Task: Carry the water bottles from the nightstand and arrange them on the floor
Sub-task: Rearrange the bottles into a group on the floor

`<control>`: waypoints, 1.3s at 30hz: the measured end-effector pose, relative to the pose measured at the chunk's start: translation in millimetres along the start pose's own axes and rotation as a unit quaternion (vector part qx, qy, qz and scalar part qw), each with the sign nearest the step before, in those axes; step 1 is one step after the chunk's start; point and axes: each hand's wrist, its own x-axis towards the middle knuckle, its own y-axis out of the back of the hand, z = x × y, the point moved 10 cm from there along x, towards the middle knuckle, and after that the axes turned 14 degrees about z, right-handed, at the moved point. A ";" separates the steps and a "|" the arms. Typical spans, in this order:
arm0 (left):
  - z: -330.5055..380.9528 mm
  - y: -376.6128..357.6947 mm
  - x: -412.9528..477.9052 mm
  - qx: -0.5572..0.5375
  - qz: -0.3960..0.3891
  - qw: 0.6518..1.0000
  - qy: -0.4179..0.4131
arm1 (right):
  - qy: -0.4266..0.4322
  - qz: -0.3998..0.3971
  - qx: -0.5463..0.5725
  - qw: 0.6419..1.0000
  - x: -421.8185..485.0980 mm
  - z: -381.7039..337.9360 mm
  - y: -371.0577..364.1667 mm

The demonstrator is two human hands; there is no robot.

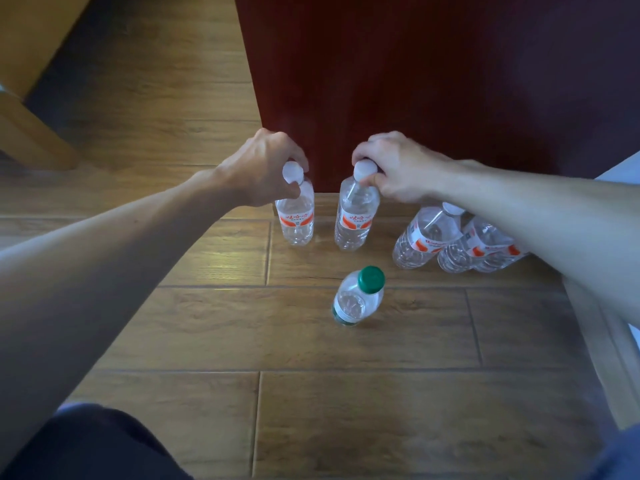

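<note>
Two clear water bottles with white caps and red labels stand upright on the wooden floor in front of a dark red nightstand. My left hand grips the neck of the left bottle. My right hand grips the neck of the right bottle. A smaller bottle with a green cap stands alone nearer to me. Further red-label bottles stand clustered to the right, partly hidden under my right forearm.
A light wooden piece of furniture stands at the far left. A pale wooden edge runs down the right side. My dark-clothed knee fills the bottom left corner.
</note>
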 end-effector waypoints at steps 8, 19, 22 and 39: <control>-9.6 -6.6 3.0 0.011 0.001 1.000 0.007 | 0.004 0.025 -0.004 1.000 24.0 -10.1 -3.0; -16.8 -3.8 4.7 0.029 -0.006 0.999 -0.025 | -0.012 0.043 0.013 0.999 25.0 -13.5 -9.6; -18.5 -5.6 1.6 0.043 -0.009 0.999 -0.029 | -0.006 0.038 0.015 0.999 26.0 -17.5 -12.0; -15.0 -6.5 -1.8 0.047 0.009 0.997 -0.067 | -0.007 0.044 0.016 0.999 33.0 -33.5 -28.3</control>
